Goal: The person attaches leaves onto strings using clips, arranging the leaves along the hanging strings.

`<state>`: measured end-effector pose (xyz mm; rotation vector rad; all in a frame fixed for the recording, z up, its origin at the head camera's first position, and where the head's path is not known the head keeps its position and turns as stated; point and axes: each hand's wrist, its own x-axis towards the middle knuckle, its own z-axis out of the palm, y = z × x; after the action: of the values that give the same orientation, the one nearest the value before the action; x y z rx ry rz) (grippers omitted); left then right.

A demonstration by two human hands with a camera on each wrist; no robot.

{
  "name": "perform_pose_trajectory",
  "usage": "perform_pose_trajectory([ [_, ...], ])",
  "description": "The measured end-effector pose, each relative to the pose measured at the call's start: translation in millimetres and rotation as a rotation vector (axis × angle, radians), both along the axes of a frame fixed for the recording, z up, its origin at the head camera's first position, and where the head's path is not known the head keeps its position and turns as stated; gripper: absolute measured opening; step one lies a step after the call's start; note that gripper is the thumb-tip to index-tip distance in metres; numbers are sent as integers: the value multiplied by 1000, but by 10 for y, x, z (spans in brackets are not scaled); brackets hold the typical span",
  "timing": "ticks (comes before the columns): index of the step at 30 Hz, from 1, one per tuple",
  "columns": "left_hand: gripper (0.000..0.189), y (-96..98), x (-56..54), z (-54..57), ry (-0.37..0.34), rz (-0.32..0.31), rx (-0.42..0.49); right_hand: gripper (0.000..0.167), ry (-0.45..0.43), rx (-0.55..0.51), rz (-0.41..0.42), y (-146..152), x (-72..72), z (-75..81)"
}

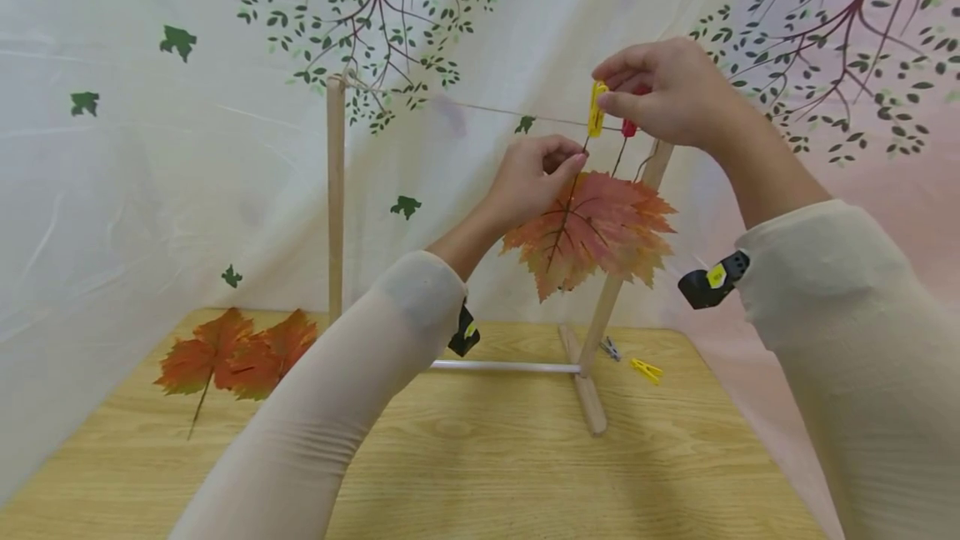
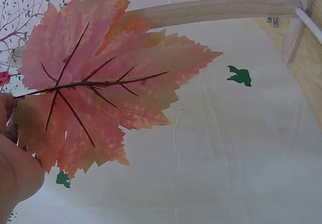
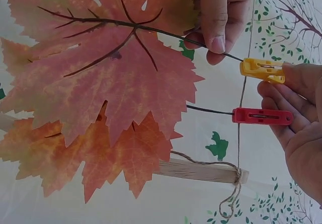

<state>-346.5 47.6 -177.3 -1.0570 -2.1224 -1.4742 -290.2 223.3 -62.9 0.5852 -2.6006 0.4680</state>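
Note:
My left hand (image 1: 534, 177) pinches the dark stem of an artificial maple leaf (image 2: 105, 90), red and orange, just below the string. Between thumb and fingers, my right hand (image 1: 671, 94) holds a yellow clothespin (image 3: 262, 70) that sits on the string (image 1: 510, 111). The stem's top end meets the clothespin's jaws in the right wrist view. Right beside it, a red clothespin (image 3: 261, 116) on the same string bears a second leaf (image 3: 90, 156) by its stem. That leaf hangs behind the first and is partly covered by it.
A wooden frame with a left post (image 1: 335, 198), a right post (image 1: 600, 327) and a white bottom bar (image 1: 510, 367) stands on the wooden table (image 1: 480, 465). Two orange leaves (image 1: 210, 352) lie at the left. A grey clothespin (image 1: 611, 348) and another yellow clothespin (image 1: 647, 370) lie by the right foot.

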Motion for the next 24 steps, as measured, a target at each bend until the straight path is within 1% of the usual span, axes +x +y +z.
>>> perform_pose_trajectory([
  [3, 22, 2, 2, -2, -2, 0, -5, 41, 6, -1, 4, 10, -7, 3],
  [8, 21, 10, 3, -9, 34, -10, 6, 40, 13, -14, 15, 19, -8, 2],
  [12, 22, 9, 9, -18, 46, -16, 12, 40, 12, -19, 23, 17, -7, -1],
  [20, 22, 6, 13, -34, 23, -5, 0, 41, 5, -17, 24, 29, 3, -4],
  [24, 22, 7, 7, -45, -2, 8, -11, 40, 9, -15, 29, 26, 1, -15],
])
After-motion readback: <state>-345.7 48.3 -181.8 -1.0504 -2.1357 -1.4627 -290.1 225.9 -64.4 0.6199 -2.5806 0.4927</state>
